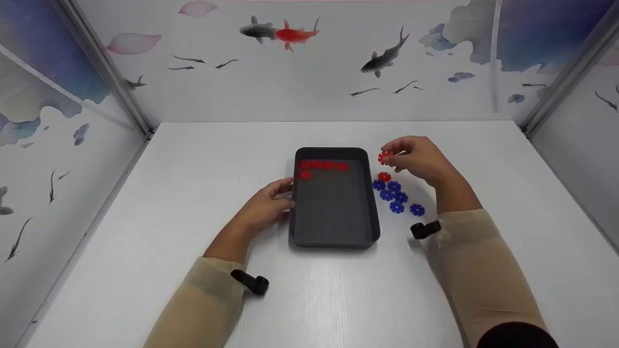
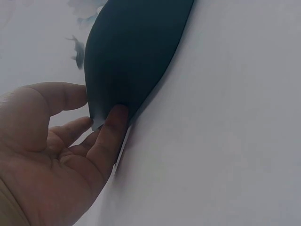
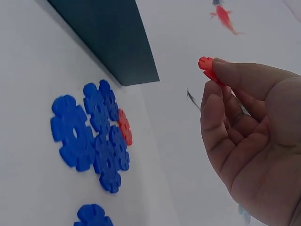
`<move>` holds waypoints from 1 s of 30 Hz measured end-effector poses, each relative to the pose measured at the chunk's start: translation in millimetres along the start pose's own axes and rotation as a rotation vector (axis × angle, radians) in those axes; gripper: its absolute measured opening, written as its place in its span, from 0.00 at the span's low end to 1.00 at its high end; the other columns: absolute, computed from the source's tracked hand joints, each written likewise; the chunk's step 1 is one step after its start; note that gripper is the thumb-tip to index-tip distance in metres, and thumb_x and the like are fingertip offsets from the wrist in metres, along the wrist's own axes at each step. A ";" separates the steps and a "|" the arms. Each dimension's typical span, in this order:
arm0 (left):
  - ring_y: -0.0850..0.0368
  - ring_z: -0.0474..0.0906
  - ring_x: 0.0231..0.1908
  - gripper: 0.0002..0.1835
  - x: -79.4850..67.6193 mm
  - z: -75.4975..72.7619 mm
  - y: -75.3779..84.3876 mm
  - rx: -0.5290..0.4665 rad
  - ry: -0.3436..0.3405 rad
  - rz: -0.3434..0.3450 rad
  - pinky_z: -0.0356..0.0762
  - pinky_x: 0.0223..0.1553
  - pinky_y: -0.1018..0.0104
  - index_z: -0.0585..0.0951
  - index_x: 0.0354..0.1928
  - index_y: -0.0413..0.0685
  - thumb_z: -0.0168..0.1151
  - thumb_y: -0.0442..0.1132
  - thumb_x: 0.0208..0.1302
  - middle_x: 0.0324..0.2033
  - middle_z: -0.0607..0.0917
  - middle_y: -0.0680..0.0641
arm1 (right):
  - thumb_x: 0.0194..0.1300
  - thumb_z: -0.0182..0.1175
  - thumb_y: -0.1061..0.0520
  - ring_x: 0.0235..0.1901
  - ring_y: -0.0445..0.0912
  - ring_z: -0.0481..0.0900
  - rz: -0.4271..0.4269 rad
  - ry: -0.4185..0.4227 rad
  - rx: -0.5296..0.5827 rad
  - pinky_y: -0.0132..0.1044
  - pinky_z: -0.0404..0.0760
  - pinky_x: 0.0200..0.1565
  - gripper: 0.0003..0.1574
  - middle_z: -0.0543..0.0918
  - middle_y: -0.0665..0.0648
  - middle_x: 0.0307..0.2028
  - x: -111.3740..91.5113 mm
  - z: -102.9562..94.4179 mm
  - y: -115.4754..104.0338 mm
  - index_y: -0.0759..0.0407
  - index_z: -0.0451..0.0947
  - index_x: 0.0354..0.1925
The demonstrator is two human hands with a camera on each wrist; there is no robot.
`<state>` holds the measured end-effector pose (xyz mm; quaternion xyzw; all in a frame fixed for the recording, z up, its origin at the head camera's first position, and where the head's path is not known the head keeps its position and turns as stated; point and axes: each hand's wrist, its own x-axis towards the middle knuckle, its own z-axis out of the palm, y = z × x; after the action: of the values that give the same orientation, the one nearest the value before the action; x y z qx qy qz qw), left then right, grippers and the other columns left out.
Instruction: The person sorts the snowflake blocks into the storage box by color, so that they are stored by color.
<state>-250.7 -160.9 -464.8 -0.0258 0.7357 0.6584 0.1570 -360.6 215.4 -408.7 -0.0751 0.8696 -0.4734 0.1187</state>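
My right hand (image 1: 417, 157) is raised over the table to the right of the dark grey tray (image 1: 333, 217). Thumb and fingertips pinch a red notched, flower-shaped plastic disc (image 3: 207, 68). Below that hand another red disc (image 1: 384, 177) lies on the table, beside several blue discs (image 1: 387, 195) of the same shape. Inside the tray, a row of red discs (image 1: 330, 165) runs along the far end, with a single red disc (image 1: 305, 175) under its left end. My left hand (image 1: 263, 208) rests its fingers and thumb against the tray's left outer wall (image 2: 134, 56).
A white table (image 1: 203, 164) carries the tray and discs. One blue disc (image 1: 417, 209) lies apart on the right. White panels (image 1: 314, 87) printed with fish and leaves enclose the back and sides. A black wrist mount (image 1: 425, 229) sticks out from the right sleeve.
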 end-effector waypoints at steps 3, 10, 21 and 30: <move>0.50 0.76 0.72 0.37 -0.4 -0.1 0.4 0.007 0.001 -0.002 0.79 0.71 0.50 0.69 0.81 0.56 0.63 0.31 0.70 0.77 0.72 0.49 | 0.71 0.73 0.48 0.51 0.57 0.88 -0.026 -0.001 0.018 0.41 0.89 0.53 0.19 0.87 0.55 0.51 -4.2 5.8 -12.3 0.50 0.86 0.57; 0.51 0.75 0.73 0.38 -1.1 0.9 1.9 0.038 0.007 -0.013 0.78 0.72 0.50 0.68 0.81 0.57 0.63 0.33 0.70 0.78 0.72 0.51 | 0.74 0.69 0.48 0.50 0.52 0.89 -0.060 -0.026 0.081 0.47 0.86 0.61 0.18 0.90 0.55 0.52 -12.3 28.4 -43.5 0.48 0.87 0.58; 0.51 0.76 0.72 0.38 0.3 -0.2 1.5 0.020 0.000 -0.017 0.79 0.71 0.50 0.68 0.81 0.56 0.63 0.32 0.70 0.77 0.72 0.51 | 0.73 0.69 0.56 0.51 0.52 0.87 -0.149 -0.099 0.259 0.38 0.89 0.50 0.16 0.83 0.55 0.52 9.8 79.2 -76.2 0.49 0.85 0.57; 0.52 0.75 0.73 0.38 0.4 -0.9 1.4 0.057 0.009 -0.011 0.78 0.71 0.50 0.68 0.81 0.58 0.64 0.34 0.70 0.77 0.73 0.51 | 0.76 0.63 0.58 0.48 0.48 0.84 -0.038 -0.049 0.420 0.46 0.85 0.58 0.16 0.85 0.55 0.49 45.8 110.6 -79.9 0.49 0.84 0.59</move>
<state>-251.6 -161.5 -463.5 -0.0283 0.7547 0.6361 0.1582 -372.5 72.0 -405.6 -0.0765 0.7471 -0.6445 0.1438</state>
